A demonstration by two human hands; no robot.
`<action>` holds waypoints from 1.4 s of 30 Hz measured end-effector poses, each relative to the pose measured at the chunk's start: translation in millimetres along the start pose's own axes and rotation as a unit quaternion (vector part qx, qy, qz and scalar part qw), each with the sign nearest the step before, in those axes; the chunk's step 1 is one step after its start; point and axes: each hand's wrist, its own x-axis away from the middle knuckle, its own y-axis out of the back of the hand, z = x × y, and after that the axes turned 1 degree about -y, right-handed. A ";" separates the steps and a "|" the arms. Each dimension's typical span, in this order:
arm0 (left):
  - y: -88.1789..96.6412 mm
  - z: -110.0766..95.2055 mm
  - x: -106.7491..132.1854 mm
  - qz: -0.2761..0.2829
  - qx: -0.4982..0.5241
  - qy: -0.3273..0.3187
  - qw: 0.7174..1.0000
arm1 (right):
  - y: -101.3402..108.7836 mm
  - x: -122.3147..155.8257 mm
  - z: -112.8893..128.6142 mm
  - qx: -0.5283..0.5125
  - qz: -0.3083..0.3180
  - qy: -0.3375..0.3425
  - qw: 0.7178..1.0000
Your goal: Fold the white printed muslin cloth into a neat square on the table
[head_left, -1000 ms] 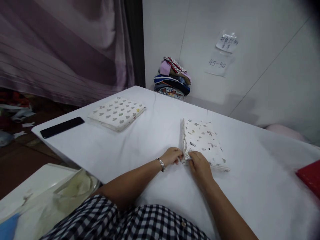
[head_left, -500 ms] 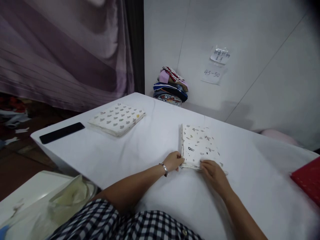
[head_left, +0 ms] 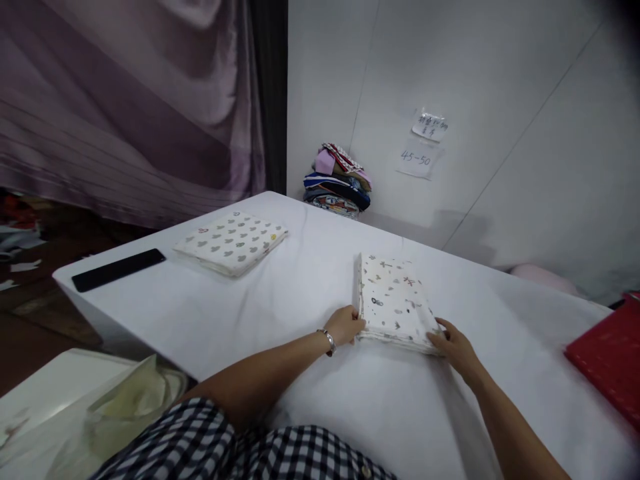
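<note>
A folded white cloth with small printed figures lies on the white table in front of me. My left hand, with a silver bracelet at the wrist, pinches the cloth's near left corner. At the near right corner, my right hand grips the layers between thumb and fingers. To the left rests a second folded white cloth, printed with grey shapes; neither hand touches it.
A long black flat object lies at the table's left edge. Something red sits at the far right. Folded fabrics are stacked beyond the table, against the wall. A white surface with a translucent bag stands at lower left.
My right hand has moved right, from the middle of the cloth's near edge to its near right corner. The left hand stays at the near left corner. The view has shifted slightly.
</note>
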 end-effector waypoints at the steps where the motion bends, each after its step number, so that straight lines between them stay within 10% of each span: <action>1: -3.1 -2.0 0.6 0.006 -0.007 0.002 1.000 | 3.5 -2.2 -3.1 -0.040 0.014 -0.010 0.999; 4: -18.6 -8.8 2.8 0.044 -0.022 -0.011 0.999 | 16.8 -10.9 -20.3 -0.063 0.030 -0.042 0.997; 9: -37.4 -14.5 3.4 0.071 -0.034 -0.031 0.996 | 23.3 -18.2 -24.8 0.186 -0.024 0.033 0.982; 15: -36.9 -11.2 4.9 0.064 -0.006 -0.022 0.998 | -35.0 10.3 50.6 0.122 -0.054 0.344 0.929; 22: -20.5 -13.5 8.4 0.126 -0.032 -0.040 0.991 | -82.1 27.0 70.5 0.194 0.102 0.327 0.919; 25: 2.4 -11.2 -9.9 0.139 -0.045 -0.039 0.989 | -78.2 32.7 66.2 0.221 0.081 0.349 0.907; 32: 51.3 -12.6 -94.3 -0.104 -0.089 -0.048 0.989 | -80.1 64.6 60.3 0.265 -0.016 0.436 0.860; 42: 47.1 -43.9 -165.0 -0.061 -0.141 -0.107 0.982 | -78.6 61.8 40.9 0.253 -0.009 0.441 0.861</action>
